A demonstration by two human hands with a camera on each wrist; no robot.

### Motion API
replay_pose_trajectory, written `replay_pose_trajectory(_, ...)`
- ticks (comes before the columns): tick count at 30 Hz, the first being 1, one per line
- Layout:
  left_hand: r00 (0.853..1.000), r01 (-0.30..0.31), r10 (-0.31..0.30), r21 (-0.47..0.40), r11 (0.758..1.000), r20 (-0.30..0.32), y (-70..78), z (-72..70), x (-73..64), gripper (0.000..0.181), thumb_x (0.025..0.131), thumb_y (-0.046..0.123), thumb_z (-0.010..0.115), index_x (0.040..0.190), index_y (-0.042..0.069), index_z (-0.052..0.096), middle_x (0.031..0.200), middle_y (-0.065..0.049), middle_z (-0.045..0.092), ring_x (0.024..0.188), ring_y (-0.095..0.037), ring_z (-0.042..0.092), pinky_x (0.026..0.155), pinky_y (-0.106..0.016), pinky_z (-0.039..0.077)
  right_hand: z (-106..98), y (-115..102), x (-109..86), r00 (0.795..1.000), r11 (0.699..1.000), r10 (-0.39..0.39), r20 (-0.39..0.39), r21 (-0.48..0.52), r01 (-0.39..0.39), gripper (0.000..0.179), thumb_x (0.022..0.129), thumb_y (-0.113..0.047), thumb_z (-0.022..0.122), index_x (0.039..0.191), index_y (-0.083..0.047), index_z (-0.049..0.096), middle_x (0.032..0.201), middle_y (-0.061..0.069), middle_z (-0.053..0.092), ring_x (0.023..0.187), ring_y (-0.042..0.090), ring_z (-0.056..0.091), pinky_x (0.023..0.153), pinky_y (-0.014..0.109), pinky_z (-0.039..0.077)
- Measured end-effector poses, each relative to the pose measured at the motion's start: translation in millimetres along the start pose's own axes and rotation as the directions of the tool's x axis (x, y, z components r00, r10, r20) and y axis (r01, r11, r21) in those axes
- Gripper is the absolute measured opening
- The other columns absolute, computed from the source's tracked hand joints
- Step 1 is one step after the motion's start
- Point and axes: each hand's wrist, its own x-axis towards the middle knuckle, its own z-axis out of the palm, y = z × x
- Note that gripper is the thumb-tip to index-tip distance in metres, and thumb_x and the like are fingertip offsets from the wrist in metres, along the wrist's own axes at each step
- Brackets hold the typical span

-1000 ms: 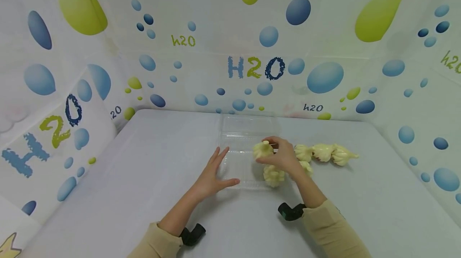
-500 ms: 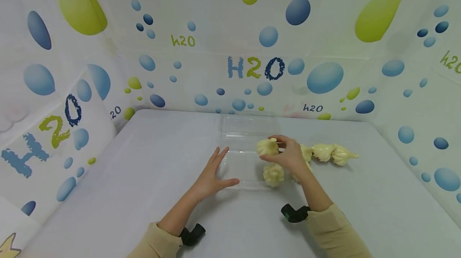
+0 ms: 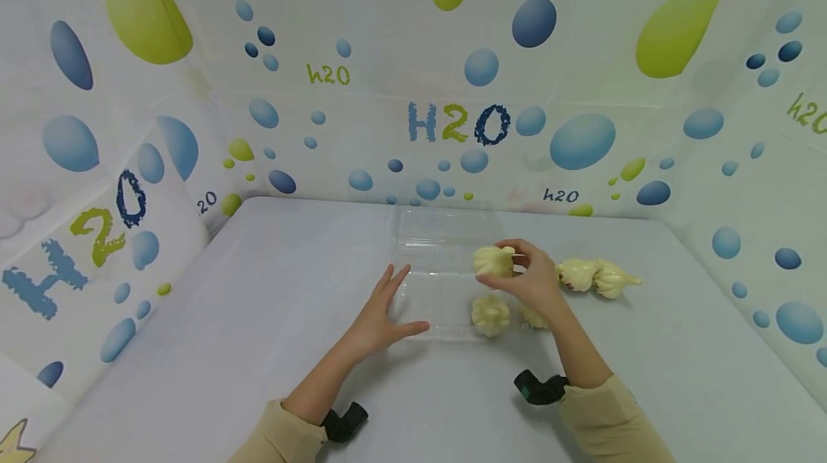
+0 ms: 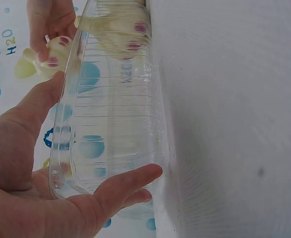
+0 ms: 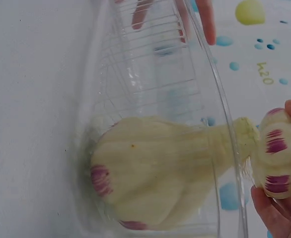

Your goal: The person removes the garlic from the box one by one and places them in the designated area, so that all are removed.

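In the head view, my right hand [image 3: 533,280] pinches a pale garlic bulb [image 3: 493,262] between thumb and fingers, over the right side of a clear plastic container [image 3: 433,298]. Purple streaks mark the held garlic bulb [image 5: 274,153] in the right wrist view. Another garlic bulb [image 3: 491,316] sits inside the container at its near right corner, seen through the clear wall. My left hand [image 3: 377,319] is spread at the container's left end, its straight fingers and thumb right at the wall and rim.
The container's clear lid [image 3: 446,222] lies folded back behind it. Right of the container is a garlic bulb [image 3: 533,318], partly hidden by my right hand. Farther right lie two more, one garlic bulb [image 3: 577,274] beside another garlic bulb [image 3: 614,279], on the white table [image 3: 291,269].
My right hand has moved right with the garlic bulb, which has tilted so its stem points more to the right. The left hand and the container have stayed put.
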Motion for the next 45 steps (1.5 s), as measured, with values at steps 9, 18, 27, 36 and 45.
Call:
replay_pose_trajectory(9,1.000,0.006,-0.006,-0.005,1.000,-0.002,0.9,0.2,0.0,0.093,0.072,0.030,0.078,0.146,0.023,0.023,0.152,-0.013,0.004,0.136,-0.037,0.012,0.098,-0.062,0.025,-10,3,-7.3,0.997,0.998,-0.043,-0.070,0.041,0.046,0.058,0.066,-0.028,0.083,0.113,-0.006,0.058,0.116,0.009,0.055,0.094,0.023,0.058,0.074,0.023,0.048)
replay_pose_trajectory(18,1.000,0.003,-0.003,-0.009,1.000,0.002,-2.6,0.7,0.2,0.093,0.072,0.034,0.078,0.146,0.025,0.022,0.153,-0.012,0.003,0.136,-0.037,0.012,0.098,-0.062,0.025,-18,7,-11.6,0.995,0.999,-0.034,-0.094,0.019,0.036,0.057,0.064,-0.030,0.083,0.112,-0.010,0.058,0.114,0.004,0.054,0.093,0.021,0.057,0.070,0.021,0.049)
replay_pose_trajectory(27,1.000,-0.009,0.009,-0.008,1.000,0.001,-1.2,1.1,0.6,0.093,0.072,0.033,0.078,0.146,0.023,0.023,0.152,-0.013,0.004,0.136,-0.037,0.012,0.098,-0.062,0.025,-29,9,-17.7,0.990,1.000,-0.029,-0.137,0.004,0.030,0.056,0.067,-0.027,0.082,0.113,-0.007,0.057,0.113,0.005,0.053,0.089,0.019,0.056,0.069,0.017,0.047)
replay_pose_trajectory(36,1.000,0.003,-0.003,-0.017,1.000,0.002,-1.1,0.1,0.4,0.093,0.072,0.033,0.078,0.146,0.024,0.023,0.153,-0.012,0.003,0.136,-0.037,0.013,0.098,-0.062,0.025,-40,17,-22.0,0.977,1.000,-0.029,-0.212,-0.009,0.028,0.055,0.069,-0.024,0.081,0.114,-0.006,0.056,0.113,0.004,0.051,0.085,0.013,0.055,0.068,0.013,0.045)
replay_pose_trajectory(45,1.000,-0.001,0.001,-0.025,1.000,0.004,-1.0,-0.4,0.4,0.093,0.071,0.034,0.078,0.146,0.024,0.023,0.153,-0.013,0.003,0.136,-0.037,0.013,0.098,-0.062,0.025,-50,28,-26.3,0.960,0.998,-0.054,-0.276,-0.028,0.049,0.054,0.070,-0.020,0.081,0.114,-0.004,0.056,0.114,0.005,0.051,0.083,0.004,0.055,0.067,0.011,0.046)
